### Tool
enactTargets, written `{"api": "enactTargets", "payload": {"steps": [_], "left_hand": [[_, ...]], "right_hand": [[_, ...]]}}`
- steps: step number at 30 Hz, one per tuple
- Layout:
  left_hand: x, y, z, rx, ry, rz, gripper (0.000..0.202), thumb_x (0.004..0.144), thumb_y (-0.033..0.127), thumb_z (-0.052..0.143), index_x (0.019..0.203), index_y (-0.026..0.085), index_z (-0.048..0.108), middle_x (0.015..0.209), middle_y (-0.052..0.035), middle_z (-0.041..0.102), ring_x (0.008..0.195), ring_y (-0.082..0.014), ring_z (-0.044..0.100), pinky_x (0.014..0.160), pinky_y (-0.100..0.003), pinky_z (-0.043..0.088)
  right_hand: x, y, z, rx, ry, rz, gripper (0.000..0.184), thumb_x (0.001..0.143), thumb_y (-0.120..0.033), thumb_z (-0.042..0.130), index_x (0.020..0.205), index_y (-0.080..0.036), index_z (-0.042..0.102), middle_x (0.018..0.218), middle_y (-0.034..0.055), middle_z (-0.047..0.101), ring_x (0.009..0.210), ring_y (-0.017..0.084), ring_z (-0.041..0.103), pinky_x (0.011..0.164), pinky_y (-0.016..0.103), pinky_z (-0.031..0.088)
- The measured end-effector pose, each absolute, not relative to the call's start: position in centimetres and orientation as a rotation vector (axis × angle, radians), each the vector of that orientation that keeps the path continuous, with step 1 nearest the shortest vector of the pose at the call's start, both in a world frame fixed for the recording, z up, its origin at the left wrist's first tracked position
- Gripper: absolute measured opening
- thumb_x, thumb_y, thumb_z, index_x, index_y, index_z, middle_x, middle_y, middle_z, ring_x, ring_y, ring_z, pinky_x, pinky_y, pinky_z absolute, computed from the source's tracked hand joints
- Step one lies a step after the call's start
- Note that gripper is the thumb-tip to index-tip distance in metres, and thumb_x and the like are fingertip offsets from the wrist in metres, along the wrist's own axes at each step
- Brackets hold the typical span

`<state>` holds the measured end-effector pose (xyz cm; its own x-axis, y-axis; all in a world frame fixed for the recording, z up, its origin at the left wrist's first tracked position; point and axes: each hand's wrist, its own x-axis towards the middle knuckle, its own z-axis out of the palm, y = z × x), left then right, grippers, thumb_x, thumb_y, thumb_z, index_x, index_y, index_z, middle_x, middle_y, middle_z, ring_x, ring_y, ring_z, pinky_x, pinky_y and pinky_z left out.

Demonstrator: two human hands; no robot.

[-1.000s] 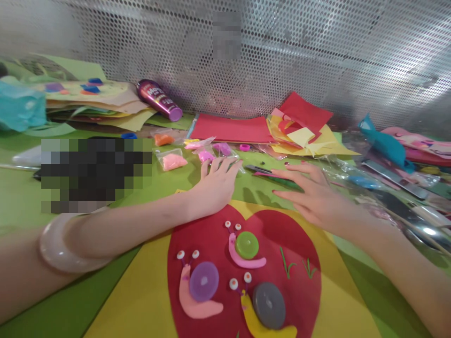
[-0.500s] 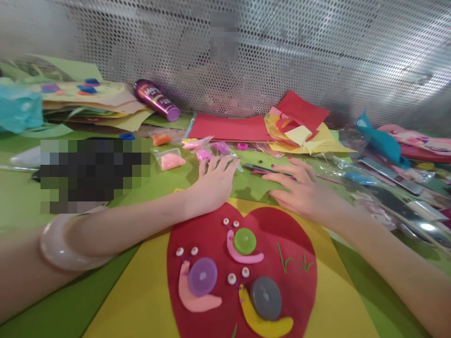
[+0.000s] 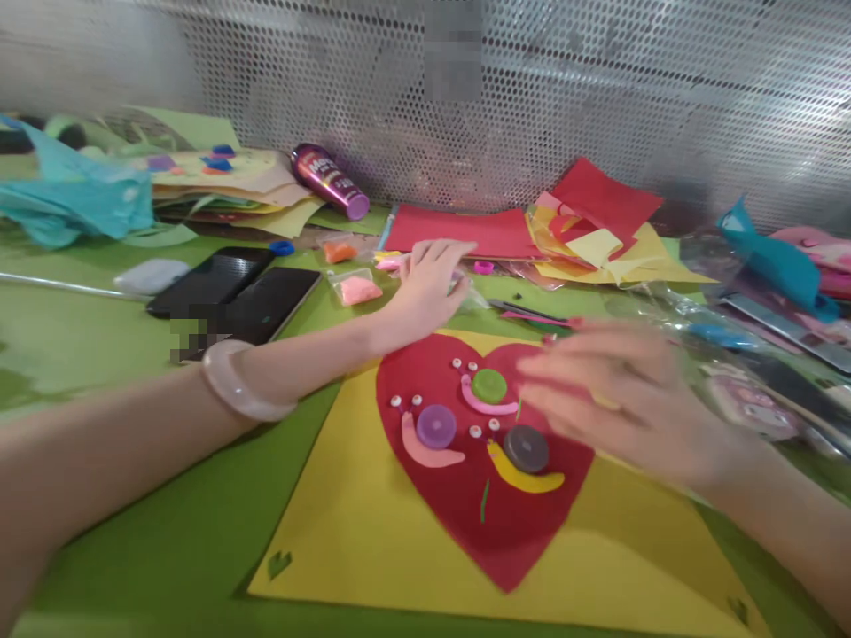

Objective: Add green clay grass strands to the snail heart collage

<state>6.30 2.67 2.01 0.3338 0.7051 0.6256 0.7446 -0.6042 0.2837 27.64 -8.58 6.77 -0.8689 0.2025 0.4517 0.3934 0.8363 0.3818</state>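
Observation:
My left hand [image 3: 429, 285] reaches over small bags of coloured clay beyond the card, its fingers stretched out; what lies beneath the fingertips is hidden. My right hand [image 3: 605, 394] hovers over the right lobe of a red paper heart [image 3: 505, 540], its fingers blurred by motion, so I cannot see whether they hold anything. The heart lies on a yellow sheet [image 3: 346, 540]. On it are clay snails with bottle-cap shells: a pink one with a green cap [image 3: 489, 385], a peach one with a purple cap [image 3: 436, 427], and a yellow one with a grey cap [image 3: 526, 449].
Two dark phones [image 3: 272, 301] lie left of the card. Behind are a purple tube [image 3: 329, 180], red paper [image 3: 458, 232] and yellow scraps [image 3: 638, 257]. A dark pen-like tool [image 3: 532, 312] lies near my right hand. A perforated metal panel [image 3: 372, 80] closes the back.
My view has shifted, showing the whole heart. My right hand has come back from the pen-like tool to above the heart. My left hand has moved a little farther over the clay bags.

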Motion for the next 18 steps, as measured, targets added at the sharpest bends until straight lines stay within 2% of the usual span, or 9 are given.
{"api": "enactTargets", "payload": {"steps": [2,4,6,8,10,12,15,18], "left_hand": [[5.0,1.6,3.5,-2.502,-1.283,-1.294,0.032,0.089,0.011,0.049,0.121,0.015,0.051,0.119,-0.0088,0.058,0.115,-0.0238,0.050,0.102,-0.047,0.039],[3.5,-0.8,4.9,-2.525,-1.120,-1.415,0.026,0.089,0.011,0.046,0.114,0.014,0.053,0.109,-0.0080,0.061,0.106,-0.0200,0.054,0.097,-0.039,0.042],[2.1,-4.1,5.8,-2.639,-0.898,-1.446,0.020,0.088,0.011,0.044,0.103,0.016,0.056,0.089,-0.0034,0.062,0.082,-0.0136,0.058,0.075,-0.027,0.049],[1.1,-7.3,6.0,-2.918,-0.399,-1.265,0.018,0.081,0.010,0.045,0.089,0.018,0.058,0.066,0.0038,0.059,0.055,-0.0086,0.050,0.054,-0.021,0.044],[0.7,-9.5,5.4,-3.032,-0.168,-0.984,0.016,0.074,0.014,0.046,0.070,0.019,0.061,0.047,0.0051,0.045,0.041,-0.0104,0.033,0.039,-0.027,0.030],[0.6,-10.6,4.4,-3.014,-0.068,-0.873,0.020,0.076,0.019,0.050,0.060,0.017,0.061,0.043,0.0040,0.040,0.039,-0.0112,0.028,0.035,-0.029,0.025],[0.9,-11.1,3.1,-3.027,-0.109,-0.908,0.027,0.083,0.023,0.050,0.060,0.016,0.062,0.045,0.0033,0.042,0.040,-0.0119,0.031,0.036,-0.030,0.027],[1.0,-11.2,2.9,-3.030,-0.181,-0.919,0.026,0.085,0.023,0.051,0.064,0.016,0.064,0.046,0.0035,0.045,0.040,-0.0125,0.034,0.036,-0.031,0.027]], "right_hand": [[26.6,-9.8,6.7,-0.290,-2.687,-0.565,0.026,0.098,-0.011,0.038,0.110,-0.011,0.062,0.118,0.0048,0.062,0.113,0.020,0.049,0.107,0.039,0.036],[26.0,-10.5,6.4,-0.183,-2.731,-0.477,0.034,0.098,-0.008,0.031,0.109,-0.010,0.063,0.117,0.0058,0.062,0.113,0.021,0.049,0.107,0.038,0.035],[25.7,-10.7,6.1,-0.134,-2.750,-0.418,0.033,0.097,-0.007,0.032,0.108,-0.010,0.064,0.105,0.0067,0.064,0.105,0.021,0.053,0.099,0.038,0.041],[25.5,-10.7,5.6,-0.100,-2.768,-0.379,0.030,0.095,-0.008,0.035,0.106,-0.009,0.064,0.089,0.0065,0.064,0.089,0.021,0.055,0.081,0.038,0.047],[25.4,-10.7,5.2,-0.089,-2.800,-0.344,0.025,0.093,-0.007,0.040,0.103,-0.008,0.063,0.076,0.0051,0.060,0.074,0.020,0.052,0.064,0.037,0.047],[25.4,-10.7,5.0,-0.094,-2.825,-0.336,0.022,0.088,-0.006,0.046,0.102,-0.007,0.063,0.072,0.0041,0.057,0.068,0.019,0.049,0.060,0.037,0.045],[25.4,-11.0,4.8,-0.107,-2.832,-0.369,0.021,0.085,-0.006,0.051,0.102,-0.008,0.063,0.073,0.0036,0.057,0.071,0.019,0.050,0.068,0.040,0.047],[25.5,-11.3,4.7,-0.137,-2.838,-0.385,0.019,0.087,-0.012,0.053,0.102,-0.010,0.064,0.076,0.0030,0.057,0.073,0.019,0.051,0.074,0.042,0.048]]}}
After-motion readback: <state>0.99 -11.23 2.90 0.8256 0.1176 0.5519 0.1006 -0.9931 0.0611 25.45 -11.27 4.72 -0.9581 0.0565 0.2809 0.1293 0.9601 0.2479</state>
